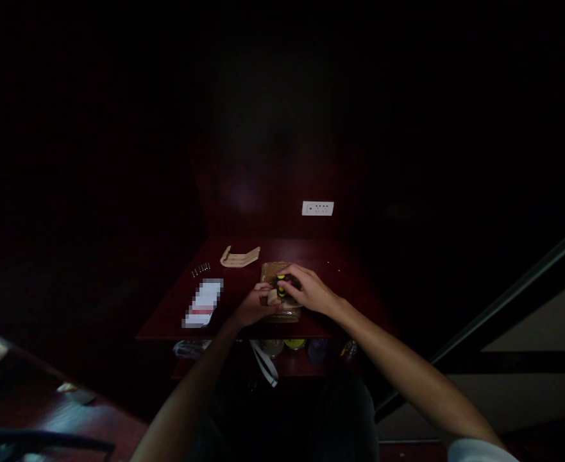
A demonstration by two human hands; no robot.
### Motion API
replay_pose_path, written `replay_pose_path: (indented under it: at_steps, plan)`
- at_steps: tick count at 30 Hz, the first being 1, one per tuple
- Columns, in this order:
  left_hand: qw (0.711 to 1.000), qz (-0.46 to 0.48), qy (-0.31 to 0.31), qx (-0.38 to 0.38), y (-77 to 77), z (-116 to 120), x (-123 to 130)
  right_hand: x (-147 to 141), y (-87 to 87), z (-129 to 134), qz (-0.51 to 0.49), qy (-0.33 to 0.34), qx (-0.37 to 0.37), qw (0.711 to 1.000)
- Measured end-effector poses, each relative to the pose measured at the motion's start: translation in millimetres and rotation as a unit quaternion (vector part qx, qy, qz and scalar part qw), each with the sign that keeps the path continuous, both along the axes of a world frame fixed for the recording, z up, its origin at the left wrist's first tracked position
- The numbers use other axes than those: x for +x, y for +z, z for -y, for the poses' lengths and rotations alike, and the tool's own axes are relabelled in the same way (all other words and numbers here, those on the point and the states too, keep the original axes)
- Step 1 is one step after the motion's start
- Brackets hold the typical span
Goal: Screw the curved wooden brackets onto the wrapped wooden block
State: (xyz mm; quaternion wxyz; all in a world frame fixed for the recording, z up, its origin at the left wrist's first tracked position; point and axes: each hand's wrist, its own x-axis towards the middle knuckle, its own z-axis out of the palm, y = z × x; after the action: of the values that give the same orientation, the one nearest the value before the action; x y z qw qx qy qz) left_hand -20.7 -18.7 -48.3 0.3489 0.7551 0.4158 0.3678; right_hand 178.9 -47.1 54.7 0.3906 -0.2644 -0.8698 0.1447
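My right hand (310,290) is closed round a yellow-and-black screwdriver (281,286), which stands roughly upright. Under its lower end lies a pale wooden piece (273,298), partly covered by my fingers. My left hand (253,308) grips that piece from the left, fingers bent over its edge. Both hands work above a flat brown pad (289,317) that looks wrapped in shiny tape. The screwdriver's tip is hidden, so I cannot tell what it touches.
On the dark red table (236,324) lie a curved wooden part (241,260), a row of several small metal pins or screws (200,269) and a blurred phone (204,301). A white socket plate (317,208) sits on the back wall. Below, a shelf holds a white strap (264,364).
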Motion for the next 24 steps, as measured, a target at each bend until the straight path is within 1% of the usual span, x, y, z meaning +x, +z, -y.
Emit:
replay_pose_path:
  at_steps: [3, 8, 15, 18, 24]
  plan:
    - [1.000, -0.003, 0.004, -0.005, 0.9, 0.5, 0.0, -0.3, -1.6, -1.6, -0.009, -0.004, -0.002, 1.000]
    - [1.000, -0.006, -0.005, 0.012, 1.8, 0.8, 0.0, -1.0, 0.8, -1.5, 0.008, 0.024, -0.015, 1.000]
    - [1.000, -0.012, -0.002, 0.003, 2.0, 0.9, -0.9, -1.0, -2.6, -3.5, -0.008, 0.007, -0.015, 1.000]
    - [1.000, -0.011, -0.001, 0.006, 1.2, 0.2, -1.0, -0.6, -1.6, -1.6, -0.011, 0.012, -0.010, 1.000]
    - [1.000, -0.010, -0.001, 0.019, -3.1, -1.6, -1.0, 0.6, 1.4, -1.9, 0.003, 0.019, -0.027, 0.999]
